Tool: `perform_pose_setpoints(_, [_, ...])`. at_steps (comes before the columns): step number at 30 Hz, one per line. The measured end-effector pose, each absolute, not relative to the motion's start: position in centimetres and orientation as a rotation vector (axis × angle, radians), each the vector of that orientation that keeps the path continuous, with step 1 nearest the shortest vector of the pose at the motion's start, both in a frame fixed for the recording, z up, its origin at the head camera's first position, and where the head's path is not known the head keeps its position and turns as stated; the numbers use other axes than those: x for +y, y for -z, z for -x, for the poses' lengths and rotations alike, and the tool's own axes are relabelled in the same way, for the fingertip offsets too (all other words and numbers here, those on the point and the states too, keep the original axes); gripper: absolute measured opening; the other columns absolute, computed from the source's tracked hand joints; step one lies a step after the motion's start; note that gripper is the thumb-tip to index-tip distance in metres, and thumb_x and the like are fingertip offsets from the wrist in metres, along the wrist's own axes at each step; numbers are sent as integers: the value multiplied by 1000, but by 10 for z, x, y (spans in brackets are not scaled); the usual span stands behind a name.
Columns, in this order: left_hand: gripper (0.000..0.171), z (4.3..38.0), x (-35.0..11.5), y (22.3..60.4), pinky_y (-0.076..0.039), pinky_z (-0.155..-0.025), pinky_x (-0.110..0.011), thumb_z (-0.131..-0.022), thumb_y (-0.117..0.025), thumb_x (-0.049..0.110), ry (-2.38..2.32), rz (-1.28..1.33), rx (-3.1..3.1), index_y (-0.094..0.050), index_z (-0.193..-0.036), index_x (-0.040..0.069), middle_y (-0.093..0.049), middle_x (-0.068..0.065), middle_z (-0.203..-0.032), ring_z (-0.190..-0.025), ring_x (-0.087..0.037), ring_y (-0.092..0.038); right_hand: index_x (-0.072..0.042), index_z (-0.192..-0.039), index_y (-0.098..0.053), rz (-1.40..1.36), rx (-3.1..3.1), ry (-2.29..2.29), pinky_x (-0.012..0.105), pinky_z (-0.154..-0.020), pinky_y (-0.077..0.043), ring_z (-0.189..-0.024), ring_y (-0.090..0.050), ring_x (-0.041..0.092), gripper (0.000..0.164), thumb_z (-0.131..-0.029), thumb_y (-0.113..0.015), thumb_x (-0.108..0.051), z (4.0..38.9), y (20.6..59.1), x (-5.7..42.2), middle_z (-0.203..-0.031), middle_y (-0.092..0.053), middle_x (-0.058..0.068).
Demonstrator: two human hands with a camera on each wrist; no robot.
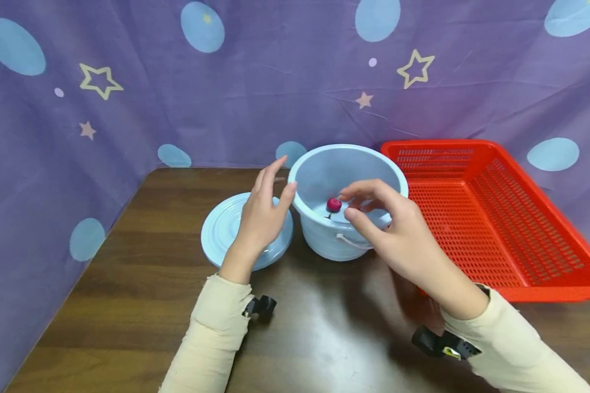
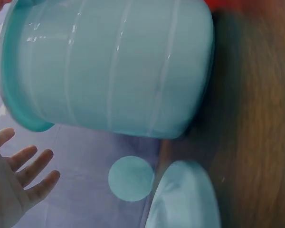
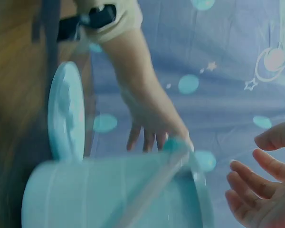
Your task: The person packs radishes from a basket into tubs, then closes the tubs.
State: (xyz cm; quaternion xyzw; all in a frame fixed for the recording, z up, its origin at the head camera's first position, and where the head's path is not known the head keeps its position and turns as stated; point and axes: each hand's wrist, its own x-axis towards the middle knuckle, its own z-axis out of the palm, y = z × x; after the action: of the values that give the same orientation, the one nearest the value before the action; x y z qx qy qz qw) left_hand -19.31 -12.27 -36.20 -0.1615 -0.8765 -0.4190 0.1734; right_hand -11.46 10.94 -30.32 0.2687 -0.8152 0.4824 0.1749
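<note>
A light blue bucket (image 1: 319, 240) stands upright at the back of the table. In its mouth shows a small round red fruit with a thin dark stem, like a cherry (image 1: 334, 205); whether it lies on the bottom I cannot tell. Over the bucket's right front rim, my right hand (image 1: 393, 224) has loosely bent fingers and the thumb apart, holding nothing. My left hand (image 1: 263, 215) is by the left rim, fingers extended and nothing held. Beneath it, the round light blue lid (image 1: 221, 229) lies on the table. The right wrist view shows the right hand (image 3: 261, 185) beside the bucket.
A red plastic basket (image 1: 472, 218) with perforated walls stands right of the bucket, close to it. The bucket's white handle (image 1: 351, 241) hangs at its front. A purple patterned cloth (image 1: 255, 93) hangs behind the brown wooden table (image 1: 113, 284).
</note>
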Motion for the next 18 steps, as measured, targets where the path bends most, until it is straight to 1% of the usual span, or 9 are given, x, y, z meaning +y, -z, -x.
perform_pose_setpoints(3, [55, 189, -133, 358, -45, -91, -49, -102, -41, 50, 1166, 452, -2465, -36, -152, 27, -42, 1, -148, -128, -17, -49, -5, -112, -67, -824, -2226, -1460, 28, -84, -45, -94, -60, 14, 23, -90, -70, -1, 111, 302, 95, -103, -68, -2])
perform_pose_setpoints(5, [54, 187, -143, 354, -44, -94, -48, -102, -44, 47, 1155, 445, -2455, -37, -152, 25, -43, 0, -148, -128, -19, -49, -5, -112, -66, -855, -2184, -1500, 28, -85, -45, -95, -60, 15, 23, -89, -70, 1, 108, 302, 85, -103, -68, 1])
perform_pose_setpoints(8, [55, 184, -159, 351, -43, -96, -47, -102, -47, 45, 1137, 423, -2465, -38, -152, 26, -42, -1, -149, -129, -21, -49, -3, -112, -66, -899, -2123, -1555, 31, -89, -44, -99, -60, 17, 24, -89, -69, 3, 105, 303, 71, -105, -69, 5])
perform_pose_setpoints(10, [55, 181, -170, 351, -43, -96, -49, -101, -49, 44, 1115, 404, -2482, -38, -152, 26, -43, -1, -149, -129, -23, -49, -2, -113, -65, -921, -2086, -1619, 34, -91, -45, -102, -61, 18, 25, -89, -67, 4, 103, 305, 63, -107, -69, 6])
perform_pose_setpoints(13, [54, 177, -187, 353, -43, -96, -51, -102, -50, 42, 1078, 388, -2515, -38, -152, 27, -42, -2, -149, -128, -24, -48, -1, -115, -64, -951, -2043, -1713, 38, -94, -46, -104, -61, 19, 24, -91, -65, 4, 100, 309, 51, -108, -68, 5])
perform_pose_setpoints(18, [51, 178, -214, 353, -42, -99, -50, -103, -51, 38, 1106, 395, -2538, -42, -150, 19, -41, -7, -149, -130, -29, -47, -4, -116, -64, -966, -2041, -1795, 38, -95, -44, -105, -60, 19, 23, -94, -64, -1, 98, 315, 33, -110, -67, 0])
